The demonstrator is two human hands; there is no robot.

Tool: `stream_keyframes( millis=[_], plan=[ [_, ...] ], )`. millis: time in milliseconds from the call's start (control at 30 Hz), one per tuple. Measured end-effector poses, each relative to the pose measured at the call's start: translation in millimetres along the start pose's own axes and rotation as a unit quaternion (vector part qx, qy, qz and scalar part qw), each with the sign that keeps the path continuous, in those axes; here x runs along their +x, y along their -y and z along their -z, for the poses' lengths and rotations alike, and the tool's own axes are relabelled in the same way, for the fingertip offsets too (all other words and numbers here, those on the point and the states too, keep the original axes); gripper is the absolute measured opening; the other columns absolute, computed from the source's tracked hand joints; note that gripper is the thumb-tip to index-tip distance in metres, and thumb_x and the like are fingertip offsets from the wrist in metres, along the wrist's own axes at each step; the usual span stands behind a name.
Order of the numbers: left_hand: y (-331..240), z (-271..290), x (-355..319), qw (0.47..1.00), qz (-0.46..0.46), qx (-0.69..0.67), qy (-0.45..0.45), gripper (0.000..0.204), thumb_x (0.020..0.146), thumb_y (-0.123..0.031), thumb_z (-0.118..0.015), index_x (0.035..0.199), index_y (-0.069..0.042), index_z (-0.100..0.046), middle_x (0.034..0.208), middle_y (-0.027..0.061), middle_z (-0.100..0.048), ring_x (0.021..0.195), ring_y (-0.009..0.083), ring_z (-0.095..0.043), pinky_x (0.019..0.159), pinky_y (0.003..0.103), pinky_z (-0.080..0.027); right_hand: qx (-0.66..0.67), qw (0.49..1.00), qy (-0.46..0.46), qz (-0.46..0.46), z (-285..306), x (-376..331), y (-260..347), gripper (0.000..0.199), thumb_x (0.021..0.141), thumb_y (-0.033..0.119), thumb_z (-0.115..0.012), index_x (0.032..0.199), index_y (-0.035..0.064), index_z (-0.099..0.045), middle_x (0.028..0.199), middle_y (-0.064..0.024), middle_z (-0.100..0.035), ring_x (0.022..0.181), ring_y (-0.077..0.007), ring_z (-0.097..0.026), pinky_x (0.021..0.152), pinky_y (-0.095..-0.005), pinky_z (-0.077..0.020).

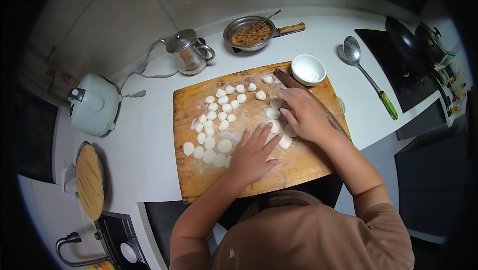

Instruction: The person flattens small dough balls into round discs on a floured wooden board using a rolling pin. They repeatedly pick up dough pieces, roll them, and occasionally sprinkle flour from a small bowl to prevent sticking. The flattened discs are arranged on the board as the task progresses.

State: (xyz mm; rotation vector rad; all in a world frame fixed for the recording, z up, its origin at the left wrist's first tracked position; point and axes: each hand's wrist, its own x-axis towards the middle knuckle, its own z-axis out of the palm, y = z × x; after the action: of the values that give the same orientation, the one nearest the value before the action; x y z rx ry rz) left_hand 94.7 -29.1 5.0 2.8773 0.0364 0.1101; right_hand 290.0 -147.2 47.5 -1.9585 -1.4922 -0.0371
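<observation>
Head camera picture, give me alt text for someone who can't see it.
Seen from above, a person's left hand and right hand press flat on small dough pieces on a floured wooden cutting board. A rolling pin and a white bowl sit at the board's far edge, with a pan of filling and a kettle behind.

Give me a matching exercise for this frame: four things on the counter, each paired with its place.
Things:
1. white bowl
2. metal kettle
3. slotted ladle
4. pan of filling

Places:
A. right of the cutting board, near the stove
B. beyond the board's far edge, wooden handle pointing right
C. on the board's far right corner
D. beyond the board's far left corner

Pairs: 1-C, 2-D, 3-A, 4-B
</observation>
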Motion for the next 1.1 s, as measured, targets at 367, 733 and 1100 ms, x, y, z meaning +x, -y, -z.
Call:
stream_keyframes(
  millis=[367, 733, 1100],
  plan=[
    [44.6, 28.0, -80.1, 0.955, 0.291, 0.041, -0.03, 0.078, 0.09, -0.032, -0.068, 0.154, -0.006, -0.031, 0.161, 0.0236, -0.023, 0.151, 0.0408, -0.02, 0.12, 0.06, -0.012, -0.096, 0.981, 0.168, 0.02, -35.7, -34.1, 2.6, 0.087, 0.092, 0.055, -0.062, 0.151, -0.0028, -0.034, 0.156, -0.0251, -0.033, 0.146, -0.0412, -0.03, 0.121, -0.0484, -0.0238],
    [69.2, 25.3, -78.1, 0.946, 0.311, -0.035, -0.083, 0.081, 0.094, -0.032, -0.065, 0.154, 0.003, -0.024, 0.16, 0.0271, -0.022, 0.149, 0.0412, -0.023, 0.122, 0.05, -0.019, -0.091, 0.986, 0.121, 0.075, -71.7, 7.7, 4.3, 0.074, 0.094, 0.049, -0.06, 0.147, 0.0003, -0.041, 0.155, -0.0176, -0.039, 0.146, -0.0357, -0.033, 0.12, -0.0468, -0.0272],
    [138.6, 43.8, -54.3, 0.919, 0.317, -0.087, -0.218, 0.027, 0.084, -0.014, -0.075, 0.109, -0.003, -0.07, 0.111, 0.0129, -0.07, 0.105, 0.0308, -0.065, 0.09, 0.038, -0.051, -0.051, 0.998, 0.025, 0.017, -5.9, -14.4, 9.7, 0.047, 0.083, 0.012, -0.07, 0.128, 0.0036, -0.06, 0.138, -0.016, -0.054, 0.131, -0.0368, -0.048, 0.11, -0.0463, -0.0416]
  ],
)
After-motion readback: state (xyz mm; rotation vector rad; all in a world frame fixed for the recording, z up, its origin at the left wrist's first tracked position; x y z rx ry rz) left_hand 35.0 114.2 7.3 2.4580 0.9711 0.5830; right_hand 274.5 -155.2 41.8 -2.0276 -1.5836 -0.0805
